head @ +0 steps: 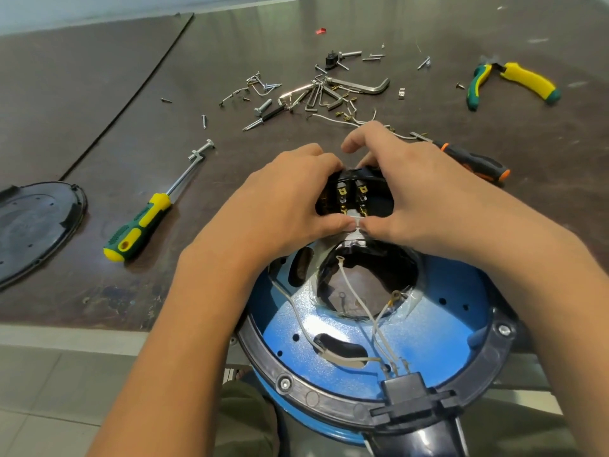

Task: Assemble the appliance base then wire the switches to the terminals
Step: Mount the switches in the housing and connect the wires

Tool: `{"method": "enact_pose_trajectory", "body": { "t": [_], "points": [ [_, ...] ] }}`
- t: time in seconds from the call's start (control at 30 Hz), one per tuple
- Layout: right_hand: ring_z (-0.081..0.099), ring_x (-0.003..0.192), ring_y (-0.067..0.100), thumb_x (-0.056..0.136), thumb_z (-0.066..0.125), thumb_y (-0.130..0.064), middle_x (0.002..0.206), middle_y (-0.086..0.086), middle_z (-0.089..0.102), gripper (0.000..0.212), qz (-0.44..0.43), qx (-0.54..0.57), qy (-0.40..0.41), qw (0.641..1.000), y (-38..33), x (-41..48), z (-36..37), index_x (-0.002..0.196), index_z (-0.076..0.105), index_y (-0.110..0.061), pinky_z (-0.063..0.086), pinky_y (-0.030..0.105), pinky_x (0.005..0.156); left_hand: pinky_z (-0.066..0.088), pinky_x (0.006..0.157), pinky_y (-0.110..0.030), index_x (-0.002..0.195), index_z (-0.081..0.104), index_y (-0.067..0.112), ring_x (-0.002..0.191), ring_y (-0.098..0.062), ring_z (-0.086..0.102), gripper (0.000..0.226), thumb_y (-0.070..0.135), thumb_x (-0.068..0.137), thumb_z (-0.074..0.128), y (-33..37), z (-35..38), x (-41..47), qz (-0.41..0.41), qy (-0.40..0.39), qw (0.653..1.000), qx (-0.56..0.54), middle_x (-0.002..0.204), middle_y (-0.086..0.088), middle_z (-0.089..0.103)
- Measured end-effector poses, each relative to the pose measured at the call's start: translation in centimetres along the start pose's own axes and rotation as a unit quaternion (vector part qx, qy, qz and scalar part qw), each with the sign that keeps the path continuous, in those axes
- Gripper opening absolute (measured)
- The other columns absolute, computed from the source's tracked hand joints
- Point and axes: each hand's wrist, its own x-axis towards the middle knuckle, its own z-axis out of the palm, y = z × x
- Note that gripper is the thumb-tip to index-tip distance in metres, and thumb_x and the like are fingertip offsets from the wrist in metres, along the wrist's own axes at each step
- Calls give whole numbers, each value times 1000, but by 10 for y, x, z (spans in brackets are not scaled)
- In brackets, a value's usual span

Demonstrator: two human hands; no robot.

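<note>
The blue appliance base (438, 328) with its black rim lies upside down at the table's near edge, partly on my lap. Several white wires (359, 301) with ring lugs hang loose across its central opening. At the far side of the base sits a black switch block (354, 196) with brass terminals. My left hand (283, 199) grips the block's left side. My right hand (412, 192) curls over its right side. Both thumbs meet at a white wire end (357, 222) just below the terminals and pinch it.
A yellow-green screwdriver (141, 222) lies to the left, and a black bottom cover (33, 225) at the far left. Loose screws and hex keys (313, 94) are scattered behind my hands. An orange-black screwdriver (474, 163) lies on the right, yellow-green pliers (514, 82) far right.
</note>
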Motion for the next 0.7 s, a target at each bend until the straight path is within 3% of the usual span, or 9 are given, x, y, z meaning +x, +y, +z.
{"method": "enact_pose_trajectory", "body": {
  "t": [0.37,0.43,0.53,0.63,0.7],
  "points": [
    [60,99,24,75,82,-27,107,0,62,73,-16,-30,14,999,3,1,3,133,36,-27,53,48,84,52,82,-47,126,56,28,103,-19,55,58,58,79,71,1,-6,2,7,-1,1000,26,113,7,53],
    [59,89,20,74,83,-28,99,-2,61,63,-28,-31,21,999,4,0,2,119,38,-26,53,46,77,52,82,-47,125,57,27,103,-19,55,57,58,79,71,2,-7,2,5,-3,999,32,113,6,53],
    [48,75,7,70,84,-28,85,-11,50,52,-39,-33,26,998,5,-2,-1,96,39,-25,42,31,63,52,80,-46,123,57,25,102,-21,56,57,58,79,72,4,-8,3,1,-6,999,54,111,5,54],
    [50,82,16,70,81,-36,94,-7,51,32,-36,-94,44,994,6,-6,-2,78,51,-30,38,32,58,51,81,-46,122,57,25,104,-22,56,59,60,77,72,4,-8,4,-7,-5,998,64,112,5,55],
    [54,92,19,71,78,-47,103,-9,54,22,-16,-167,58,984,9,-11,-4,76,59,-36,24,23,53,51,83,-45,123,58,26,107,-22,56,62,61,75,73,4,-9,4,-11,-4,998,60,115,5,57]
  ]
}}
